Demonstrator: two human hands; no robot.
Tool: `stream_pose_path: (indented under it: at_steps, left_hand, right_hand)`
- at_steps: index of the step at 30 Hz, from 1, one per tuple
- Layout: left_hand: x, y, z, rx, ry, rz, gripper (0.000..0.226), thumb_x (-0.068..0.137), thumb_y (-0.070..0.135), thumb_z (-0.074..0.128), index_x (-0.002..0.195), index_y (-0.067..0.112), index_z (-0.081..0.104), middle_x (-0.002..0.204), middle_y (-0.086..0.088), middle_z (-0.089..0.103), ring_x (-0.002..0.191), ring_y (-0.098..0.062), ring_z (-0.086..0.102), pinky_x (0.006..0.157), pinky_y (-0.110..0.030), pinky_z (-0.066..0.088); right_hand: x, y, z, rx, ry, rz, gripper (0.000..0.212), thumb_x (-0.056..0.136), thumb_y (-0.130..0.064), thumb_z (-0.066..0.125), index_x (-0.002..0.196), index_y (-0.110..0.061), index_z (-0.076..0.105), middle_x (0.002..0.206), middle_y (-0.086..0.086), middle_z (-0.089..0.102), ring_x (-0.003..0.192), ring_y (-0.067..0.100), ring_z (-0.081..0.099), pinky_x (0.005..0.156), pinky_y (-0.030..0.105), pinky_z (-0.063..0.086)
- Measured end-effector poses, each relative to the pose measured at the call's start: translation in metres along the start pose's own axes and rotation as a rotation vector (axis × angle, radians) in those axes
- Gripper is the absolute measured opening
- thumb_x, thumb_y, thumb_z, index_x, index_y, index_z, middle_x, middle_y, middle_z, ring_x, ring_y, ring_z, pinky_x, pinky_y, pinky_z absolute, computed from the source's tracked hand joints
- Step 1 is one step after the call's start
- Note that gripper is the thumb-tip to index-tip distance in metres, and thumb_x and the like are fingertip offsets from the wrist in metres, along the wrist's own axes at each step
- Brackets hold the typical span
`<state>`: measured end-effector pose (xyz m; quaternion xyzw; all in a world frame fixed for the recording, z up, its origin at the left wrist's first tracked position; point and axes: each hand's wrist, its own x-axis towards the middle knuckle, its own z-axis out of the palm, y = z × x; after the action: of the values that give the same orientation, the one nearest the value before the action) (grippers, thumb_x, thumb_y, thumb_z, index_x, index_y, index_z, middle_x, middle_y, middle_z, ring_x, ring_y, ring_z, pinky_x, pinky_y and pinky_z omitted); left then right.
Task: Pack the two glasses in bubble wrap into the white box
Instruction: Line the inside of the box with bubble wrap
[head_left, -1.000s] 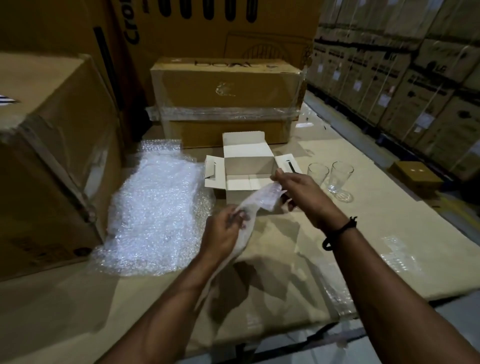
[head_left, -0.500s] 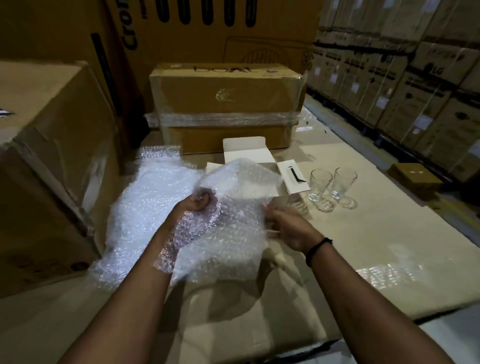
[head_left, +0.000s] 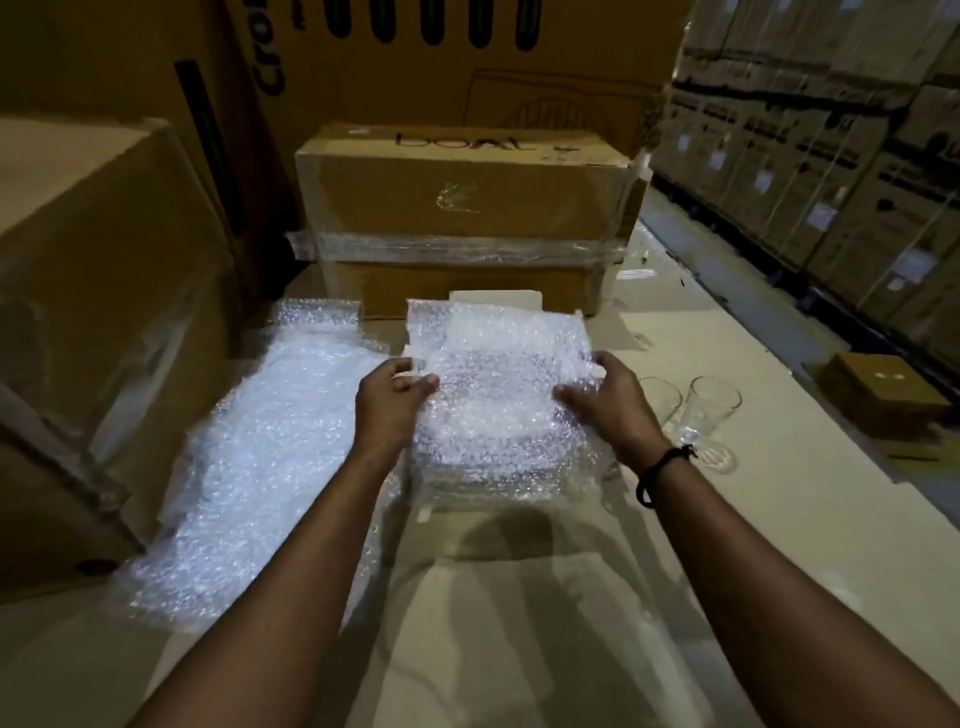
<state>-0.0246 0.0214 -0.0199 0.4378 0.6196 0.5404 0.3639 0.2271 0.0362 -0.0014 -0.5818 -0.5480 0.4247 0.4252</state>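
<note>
Bubble-wrap heap, one, sprawls at the left of the cardboard-topped table. One sheet is pinched at its side edges by the left hand and right hand, above the mostly hidden white box. Two bare glasses stand upright just right of the right hand, with open table in front. Stacked cartons wall the room.

The surface is covered with flattened pale cardboard. A taped brown carton stands at its far edge, in front of a taller printed carton. A large carton stands at the left. Stacked, strapped cartons form a wall at the right. A small brown box lies near the surface's right edge. Lighting is dim.
</note>
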Motion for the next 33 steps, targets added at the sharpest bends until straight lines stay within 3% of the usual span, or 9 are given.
stream_pose_path:
  at_steps: [3,8,11,14,18,21,25,28,33]
  left_hand:
    - [0.015,0.002,0.019,0.126,0.039,0.112,0.026,0.085,0.022,0.074,0.108,0.012,0.066,0.104,-0.005,0.071,0.098,-0.02,0.067,0.089,-0.042,0.056]
    - [0.031,-0.014,0.035,0.561,-0.011,0.192,0.021,0.09,0.033,0.067,0.102,0.017,0.07,0.099,-0.004,0.073,0.096,-0.024,0.065,0.085,-0.037,0.052]
    - [0.029,-0.023,0.034,0.586,-0.036,0.158,0.024,0.09,0.029,0.068,0.107,0.012,0.07,0.105,-0.007,0.073,0.097,-0.024,0.066,0.086,-0.036,0.053]
    - [0.023,-0.027,0.029,0.57,-0.017,0.157,0.022,0.089,0.028,0.07,0.106,0.013,0.071,0.103,-0.005,0.073,0.096,-0.02,0.067,0.085,-0.033,0.053]
    - [0.02,-0.024,0.024,0.55,-0.008,0.176,0.024,0.088,0.025,0.071,0.11,0.015,0.068,0.105,-0.003,0.072,0.096,-0.017,0.066,0.084,-0.031,0.052]
    - [0.023,-0.019,0.024,0.609,0.035,0.243,0.041,0.082,0.028,0.077,0.119,0.019,0.063,0.114,-0.003,0.067,0.1,-0.019,0.063,0.089,-0.036,0.052]
    - [0.026,-0.01,0.02,0.834,0.159,0.432,0.055,0.078,0.038,0.078,0.124,0.018,0.057,0.127,-0.007,0.055,0.118,-0.028,0.045,0.095,-0.041,0.033]
    - [0.034,-0.003,0.024,1.021,-0.021,0.568,0.051,0.085,0.042,0.069,0.13,0.023,0.056,0.143,-0.004,0.047,0.134,-0.027,0.036,0.107,-0.044,0.023]
    - [0.049,-0.002,0.037,1.483,-0.475,0.51,0.055,0.089,0.051,0.058,0.138,0.027,0.05,0.154,0.002,0.038,0.144,-0.018,0.025,0.116,-0.052,0.004]
  right_hand:
    - [0.029,-0.006,-0.004,-0.273,0.062,-0.084,0.064,0.08,-0.021,0.076,0.134,-0.012,0.045,0.092,0.007,0.067,0.081,0.022,0.064,0.068,0.031,0.05]
    - [0.046,0.011,-0.001,-0.663,-0.005,-0.18,0.027,0.084,-0.026,0.068,0.104,-0.017,0.052,0.097,0.009,0.066,0.088,0.029,0.06,0.068,0.03,0.041]
    - [0.04,0.023,0.0,-0.749,-0.048,-0.248,0.022,0.087,-0.023,0.065,0.099,-0.014,0.049,0.097,0.013,0.066,0.085,0.033,0.058,0.063,0.029,0.03]
    - [0.036,0.03,-0.003,-0.766,-0.016,-0.304,0.02,0.088,-0.022,0.062,0.099,-0.011,0.049,0.094,0.016,0.067,0.088,0.037,0.059,0.061,0.031,0.03]
    - [0.038,0.033,-0.004,-0.724,-0.058,-0.286,0.045,0.083,-0.026,0.07,0.12,-0.014,0.048,0.103,0.015,0.067,0.091,0.033,0.061,0.076,0.035,0.047]
    - [0.045,0.026,-0.004,-0.742,0.002,-0.304,0.081,0.072,-0.035,0.08,0.137,-0.022,0.034,0.114,0.008,0.065,0.103,0.03,0.058,0.091,0.04,0.042]
    - [0.056,0.014,-0.006,-0.92,0.102,-0.508,0.074,0.072,-0.036,0.079,0.136,-0.022,0.043,0.132,0.007,0.052,0.119,0.027,0.046,0.097,0.04,0.036]
    - [0.07,0.01,-0.002,-1.103,-0.081,-0.659,0.058,0.076,-0.031,0.077,0.129,-0.02,0.055,0.134,0.007,0.054,0.122,0.025,0.047,0.102,0.039,0.038]
    - [0.08,0.014,0.011,-1.342,-0.318,-0.667,0.041,0.078,-0.03,0.072,0.116,-0.019,0.061,0.114,0.002,0.065,0.101,0.021,0.058,0.089,0.038,0.048]
